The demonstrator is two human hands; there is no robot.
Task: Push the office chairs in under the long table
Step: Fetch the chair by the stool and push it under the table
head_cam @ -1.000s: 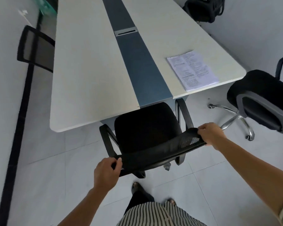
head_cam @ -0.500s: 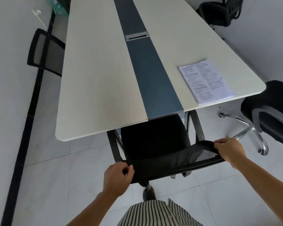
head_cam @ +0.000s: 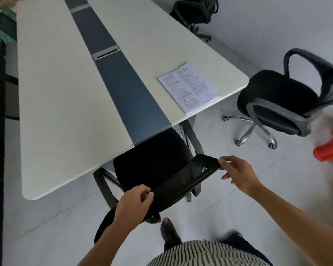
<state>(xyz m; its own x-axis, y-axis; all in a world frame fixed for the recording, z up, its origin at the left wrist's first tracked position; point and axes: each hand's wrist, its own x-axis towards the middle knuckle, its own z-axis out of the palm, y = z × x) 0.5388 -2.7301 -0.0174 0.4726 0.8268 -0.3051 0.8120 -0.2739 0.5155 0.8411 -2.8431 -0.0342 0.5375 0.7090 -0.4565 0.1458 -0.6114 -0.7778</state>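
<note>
A black mesh office chair [head_cam: 154, 162] stands at the near end of the long white table [head_cam: 65, 112], its seat front tucked under the table edge. My left hand [head_cam: 133, 200] is closed on the left end of the chair's backrest top. My right hand [head_cam: 236, 171] is at the right end of the backrest with fingers spread, only the fingertips near the mesh edge. A second black chair [head_cam: 277, 100] with a chrome base stands out from the table's right corner. A third black chair [head_cam: 196, 12] is at the far right.
A printed paper booklet [head_cam: 188, 87] lies near the table's right corner. A dark blue strip [head_cam: 127, 89] runs down the table's middle. Another mesh chair back [head_cam: 2, 96] shows at the left edge. A red-orange object [head_cam: 331, 150] sits on the floor at right.
The chair has rolled further under the table. My right hand has opened and loosened from the backrest. The view has swung to the right, showing more of the second chair.
</note>
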